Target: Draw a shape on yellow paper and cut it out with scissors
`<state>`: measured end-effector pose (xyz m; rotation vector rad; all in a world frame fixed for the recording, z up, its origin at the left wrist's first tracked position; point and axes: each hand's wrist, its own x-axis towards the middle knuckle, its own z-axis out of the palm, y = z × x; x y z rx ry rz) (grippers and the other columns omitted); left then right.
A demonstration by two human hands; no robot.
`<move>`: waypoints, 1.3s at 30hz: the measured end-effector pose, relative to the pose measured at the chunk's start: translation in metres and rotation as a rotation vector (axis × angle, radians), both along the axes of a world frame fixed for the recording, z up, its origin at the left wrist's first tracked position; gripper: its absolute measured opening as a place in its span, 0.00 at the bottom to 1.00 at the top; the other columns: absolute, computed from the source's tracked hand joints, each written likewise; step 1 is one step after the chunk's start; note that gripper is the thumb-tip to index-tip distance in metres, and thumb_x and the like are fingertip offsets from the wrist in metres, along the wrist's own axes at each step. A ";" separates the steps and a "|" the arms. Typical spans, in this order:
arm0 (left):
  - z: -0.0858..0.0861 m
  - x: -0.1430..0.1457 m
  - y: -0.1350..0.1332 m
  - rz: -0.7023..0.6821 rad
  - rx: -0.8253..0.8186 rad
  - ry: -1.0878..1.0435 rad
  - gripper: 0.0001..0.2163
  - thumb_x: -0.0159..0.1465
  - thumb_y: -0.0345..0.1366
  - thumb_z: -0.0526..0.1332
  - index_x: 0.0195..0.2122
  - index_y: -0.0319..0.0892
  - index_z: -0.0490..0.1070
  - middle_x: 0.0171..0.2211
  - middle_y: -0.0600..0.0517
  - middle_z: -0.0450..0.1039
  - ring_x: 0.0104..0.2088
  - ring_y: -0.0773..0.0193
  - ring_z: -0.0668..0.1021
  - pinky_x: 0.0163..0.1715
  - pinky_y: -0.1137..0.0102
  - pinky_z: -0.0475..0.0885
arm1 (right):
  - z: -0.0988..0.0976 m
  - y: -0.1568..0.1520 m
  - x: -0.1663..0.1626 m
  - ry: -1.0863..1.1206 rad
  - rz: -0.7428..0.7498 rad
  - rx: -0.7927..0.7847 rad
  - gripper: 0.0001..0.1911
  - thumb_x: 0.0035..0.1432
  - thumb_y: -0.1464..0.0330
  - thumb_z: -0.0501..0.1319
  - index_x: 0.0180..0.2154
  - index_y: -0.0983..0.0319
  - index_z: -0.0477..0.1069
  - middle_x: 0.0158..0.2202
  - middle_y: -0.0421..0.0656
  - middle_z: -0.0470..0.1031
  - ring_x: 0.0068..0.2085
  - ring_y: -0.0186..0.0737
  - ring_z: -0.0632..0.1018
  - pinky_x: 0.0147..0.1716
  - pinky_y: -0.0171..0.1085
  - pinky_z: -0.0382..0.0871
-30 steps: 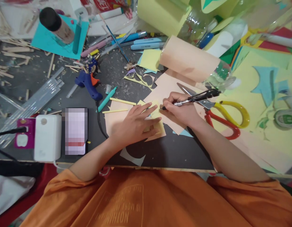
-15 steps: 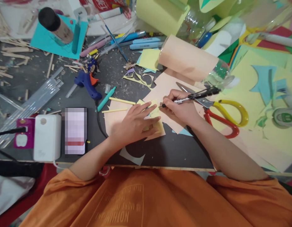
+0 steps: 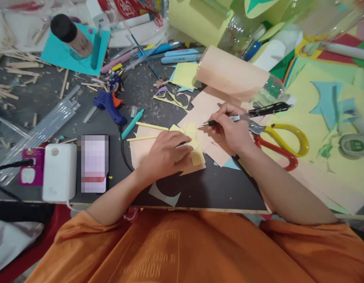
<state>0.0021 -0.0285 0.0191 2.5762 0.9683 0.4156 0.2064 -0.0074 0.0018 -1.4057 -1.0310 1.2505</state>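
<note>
My right hand (image 3: 230,131) grips a black pen (image 3: 247,114), its tip raised a little above the paper and pointing left. My left hand (image 3: 167,153) has its fingers curled in, pinching the yellow paper piece (image 3: 195,151) that lies on peach-coloured sheets (image 3: 205,114) on the dark table. Red and yellow scissors (image 3: 276,141) lie just right of my right hand, partly under it.
A blue glue gun (image 3: 109,105), a teal marker (image 3: 133,122), a phone (image 3: 94,163) and a white power bank (image 3: 59,171) lie at the left. A peach paper roll on a clear bottle (image 3: 233,74), pens, glue sticks (image 3: 43,125) and coloured paper scraps crowd the back and right.
My right hand has lifted the pen tip off the paper and swung it flatter. My left hand's fingers, flat before, have curled in on the yellow piece.
</note>
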 end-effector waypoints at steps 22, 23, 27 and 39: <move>-0.007 -0.003 -0.001 -0.059 0.042 0.166 0.18 0.68 0.41 0.53 0.56 0.42 0.66 0.62 0.38 0.62 0.64 0.46 0.63 0.61 0.46 0.59 | 0.003 0.001 -0.001 0.013 0.026 0.049 0.15 0.53 0.71 0.62 0.18 0.59 0.61 0.17 0.35 0.68 0.19 0.30 0.72 0.19 0.32 0.63; -0.008 -0.003 -0.001 -0.062 0.032 0.164 0.18 0.68 0.41 0.53 0.56 0.40 0.66 0.63 0.36 0.61 0.65 0.46 0.61 0.62 0.46 0.59 | 0.005 0.001 -0.002 -0.001 0.030 0.062 0.15 0.52 0.72 0.61 0.17 0.59 0.61 0.16 0.35 0.67 0.19 0.29 0.71 0.20 0.32 0.63; -0.008 -0.003 0.000 -0.026 -0.007 0.174 0.20 0.68 0.42 0.53 0.58 0.40 0.65 0.63 0.35 0.60 0.65 0.43 0.61 0.61 0.42 0.58 | 0.009 0.001 -0.003 -0.063 0.037 0.073 0.15 0.51 0.75 0.59 0.17 0.60 0.59 0.16 0.34 0.64 0.19 0.28 0.67 0.20 0.32 0.59; -0.007 -0.004 0.002 -0.049 -0.060 0.189 0.19 0.67 0.45 0.54 0.58 0.50 0.67 0.66 0.41 0.57 0.67 0.43 0.58 0.61 0.33 0.49 | 0.000 -0.008 -0.007 -0.296 0.233 0.147 0.14 0.54 0.70 0.59 0.20 0.60 0.59 0.19 0.35 0.64 0.22 0.30 0.65 0.24 0.34 0.57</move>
